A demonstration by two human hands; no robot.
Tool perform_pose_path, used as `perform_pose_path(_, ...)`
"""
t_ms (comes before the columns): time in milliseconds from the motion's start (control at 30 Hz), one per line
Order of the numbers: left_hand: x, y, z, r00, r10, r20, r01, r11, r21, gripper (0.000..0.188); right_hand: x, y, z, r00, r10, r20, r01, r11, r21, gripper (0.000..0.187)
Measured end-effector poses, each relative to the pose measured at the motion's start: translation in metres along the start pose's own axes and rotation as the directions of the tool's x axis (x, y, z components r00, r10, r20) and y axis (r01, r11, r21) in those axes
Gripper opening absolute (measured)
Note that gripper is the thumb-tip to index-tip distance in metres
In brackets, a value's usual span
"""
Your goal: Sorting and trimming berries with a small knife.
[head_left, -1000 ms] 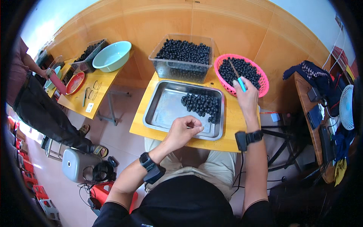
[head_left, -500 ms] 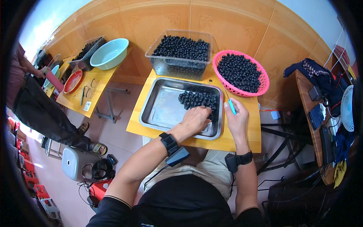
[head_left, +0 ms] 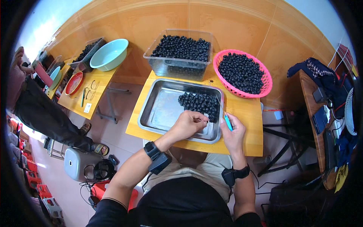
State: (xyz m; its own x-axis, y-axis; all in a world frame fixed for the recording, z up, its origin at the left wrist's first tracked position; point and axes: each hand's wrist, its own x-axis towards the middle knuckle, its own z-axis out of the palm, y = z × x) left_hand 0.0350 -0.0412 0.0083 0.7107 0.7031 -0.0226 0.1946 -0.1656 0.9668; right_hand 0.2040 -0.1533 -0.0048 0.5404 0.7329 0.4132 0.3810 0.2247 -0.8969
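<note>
Left hand (head_left: pixel 191 124): drawn back slightly from dark berries (head_left: pixel 199 103), which lie at steel tray's (head_left: pixel 157 104) two o'clock; fingertips nearly together, pinched contents untellable. Right hand (head_left: pixel 235 133), four o'clock: gripping turquoise-handled tool (head_left: pixel 228 122), tip now nearer berries; work apparently centres there.

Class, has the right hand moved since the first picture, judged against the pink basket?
Yes: the right hand has moved away from the pink basket, down and slightly left in view, beside the metal tray.

On the bench (head_left: pixel 251 128) we see a metal tray (head_left: pixel 159 108) with dark berries (head_left: pixel 198 102) — the left hand (head_left: pixel 188 126) is curled over it, the right hand (head_left: pixel 234 133) holds a turquoise-handled tool (head_left: pixel 228 122).
</note>
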Motion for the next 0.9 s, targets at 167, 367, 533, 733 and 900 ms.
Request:
perform_pose_path(167, -0.014, -0.002, -0.007, 1.000, -0.001, -0.027, -0.007, 0.962, -0.275, 0.012, -0.007, -0.004, 0.004, 0.997, 0.053, 0.064, -0.053, 0.999, 0.000, 0.031)
perform_pose_path(367, -0.029, -0.002, -0.007, 0.995, -0.085, -0.051, 0.036, 0.795, -0.606, 0.015, -0.014, -0.021, 0.010, 0.991, 0.044, 0.130, -0.046, 0.999, 0.014, 0.031)
perform_pose_path(533, -0.037, 0.006, -0.006, 0.987, -0.156, -0.038, 0.056, 0.559, -0.827, 0.018, -0.018, -0.040, 0.010, 0.973, 0.049, 0.226, -0.045, 0.999, -0.023, 0.033)
perform_pose_path(733, -0.045, 0.004, -0.007, 0.996, -0.094, 0.002, 0.047, 0.474, -0.879, 0.018, -0.022, -0.044, 0.013, 0.950, -0.104, 0.296, 0.108, 0.994, 0.002, 0.037)
perform_pose_path(900, -0.050, -0.001, -0.008, 0.999, -0.044, 0.002, 0.021, 0.451, -0.892, 0.017, -0.023, -0.050, 0.012, 0.929, -0.097, 0.357, 0.126, 0.990, -0.059, 0.038)
